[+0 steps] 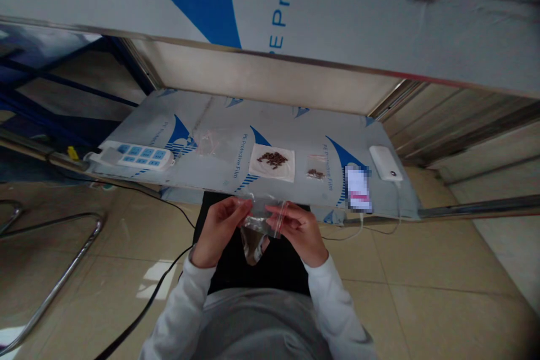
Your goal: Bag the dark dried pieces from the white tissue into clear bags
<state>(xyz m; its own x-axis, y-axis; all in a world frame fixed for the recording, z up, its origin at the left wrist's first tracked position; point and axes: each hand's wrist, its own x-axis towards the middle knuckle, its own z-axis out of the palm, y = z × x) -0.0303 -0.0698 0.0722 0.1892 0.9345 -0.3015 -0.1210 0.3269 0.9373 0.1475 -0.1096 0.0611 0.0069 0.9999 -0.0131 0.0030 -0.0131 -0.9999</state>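
Observation:
Between my hands, just over my lap and in front of the table edge, is a clear zip-lock bag (262,224). My left hand (220,228) pinches its left side. My right hand (300,232) grips the right side, near the red-lined zip strip. I see no contents in this bag. Behind it on the table lies a pile of small brown pieces (275,159) on a white paper sheet (261,171). To the right of the sheet is another clear bag (316,164) with a few brown pieces in its lower part.
At the table's left end sits a white power strip (145,156), with a faint heap of clear bags (208,143) beyond it. A phone (358,188) and a white power bank (385,163), both cabled, lie right on the film-covered table (228,118). A black cable (147,306) crosses the floor side at left.

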